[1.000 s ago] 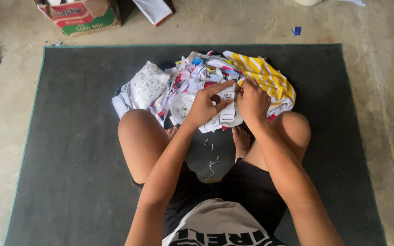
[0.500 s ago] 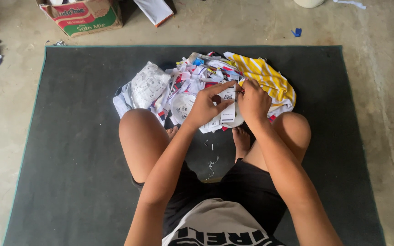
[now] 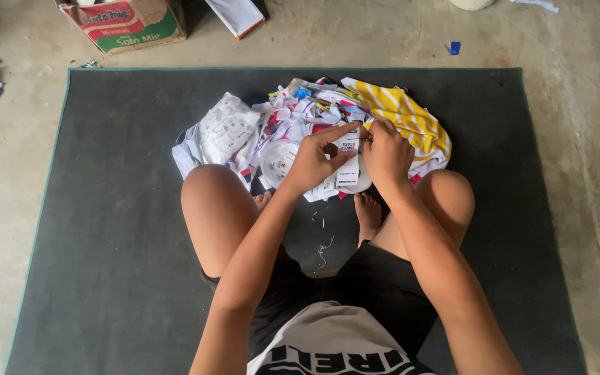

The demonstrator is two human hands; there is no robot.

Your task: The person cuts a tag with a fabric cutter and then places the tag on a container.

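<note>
Pinching white label, both hands.

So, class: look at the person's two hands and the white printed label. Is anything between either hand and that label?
Nothing visible is. The left hand and the right hand both already touch the white label, pinching it from either side above the pile of scraps on the dark mat.
</note>
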